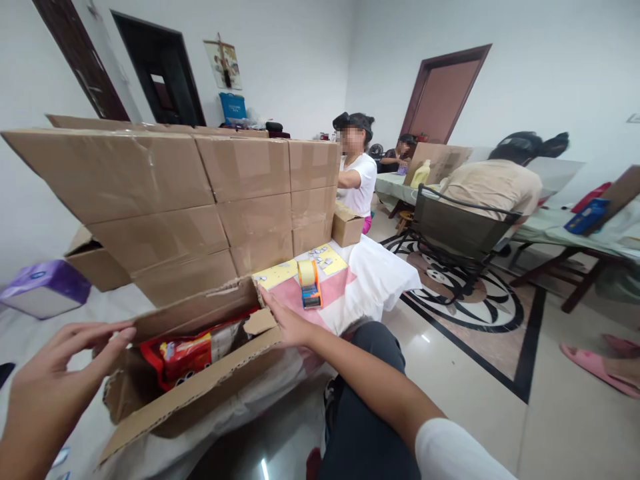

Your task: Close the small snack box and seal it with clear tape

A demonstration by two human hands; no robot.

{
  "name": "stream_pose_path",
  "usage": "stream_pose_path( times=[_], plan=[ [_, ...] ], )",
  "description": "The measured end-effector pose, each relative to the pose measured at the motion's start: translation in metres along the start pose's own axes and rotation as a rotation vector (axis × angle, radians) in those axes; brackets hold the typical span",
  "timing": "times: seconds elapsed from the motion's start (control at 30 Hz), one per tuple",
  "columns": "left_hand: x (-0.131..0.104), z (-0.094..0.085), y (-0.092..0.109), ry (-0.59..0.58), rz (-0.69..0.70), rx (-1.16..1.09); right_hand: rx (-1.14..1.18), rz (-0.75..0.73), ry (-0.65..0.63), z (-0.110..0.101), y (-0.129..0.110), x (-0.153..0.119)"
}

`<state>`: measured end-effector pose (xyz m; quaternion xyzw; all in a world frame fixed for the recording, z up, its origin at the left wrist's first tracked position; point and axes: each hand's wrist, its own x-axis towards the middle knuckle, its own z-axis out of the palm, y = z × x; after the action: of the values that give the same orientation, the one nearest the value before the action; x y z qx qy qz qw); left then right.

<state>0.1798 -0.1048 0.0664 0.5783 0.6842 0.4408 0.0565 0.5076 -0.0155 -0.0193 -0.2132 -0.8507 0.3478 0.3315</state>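
Note:
An open cardboard box (200,407) sits before me on a covered table, its long near flap folded outward. Inside lies a red plastic packet (185,353) with a pale panel. My left hand (70,373) is at the box's left end, with thumb and fingers closed at its upper edge. At the other end, my right hand (287,323) grips the box's right wall, its fingers partly hidden behind the cardboard. Just beyond that hand stands a tape dispenser (310,287) with a yellowish roll.
A wall of taped cartons (200,207) rises behind the box. A purple-and-white package (47,290) is at left, and a small open carton (347,225) stands at the table's far end. Co-workers sit beyond, one on a dark chair (460,223).

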Motion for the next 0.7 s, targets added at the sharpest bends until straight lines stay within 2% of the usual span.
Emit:
stream_pose_path(
  times=[0.07, 0.13, 0.23, 0.3, 0.4, 0.5, 0.6, 0.7],
  plan=[
    [0.001, -0.001, 0.005, -0.028, -0.044, -0.004, 0.002, 0.004, 0.004, 0.000, -0.003, -0.001],
    [0.004, 0.000, 0.000, -0.092, -0.089, -0.042, 0.002, -0.005, 0.012, -0.002, -0.008, 0.000],
    [0.005, 0.006, -0.014, -0.140, -0.034, -0.121, 0.006, -0.050, 0.015, -0.006, -0.015, 0.002],
    [0.003, 0.010, -0.019, -0.108, -0.018, -0.097, 0.003, -0.070, 0.009, -0.009, -0.017, 0.005],
    [0.001, 0.017, -0.020, -0.012, -0.074, 0.009, -0.015, -0.085, 0.013, -0.012, -0.018, 0.007],
    [0.005, 0.025, -0.024, 0.056, -0.038, -0.049, -0.005, -0.082, 0.004, -0.014, -0.018, 0.009],
    [0.009, 0.030, -0.032, -0.007, -0.061, -0.192, 0.072, -0.048, 0.006, -0.012, -0.024, 0.010],
    [0.005, 0.028, -0.033, -0.052, -0.090, -0.149, 0.192, 0.011, 0.079, -0.007, -0.037, 0.012]
  ],
)
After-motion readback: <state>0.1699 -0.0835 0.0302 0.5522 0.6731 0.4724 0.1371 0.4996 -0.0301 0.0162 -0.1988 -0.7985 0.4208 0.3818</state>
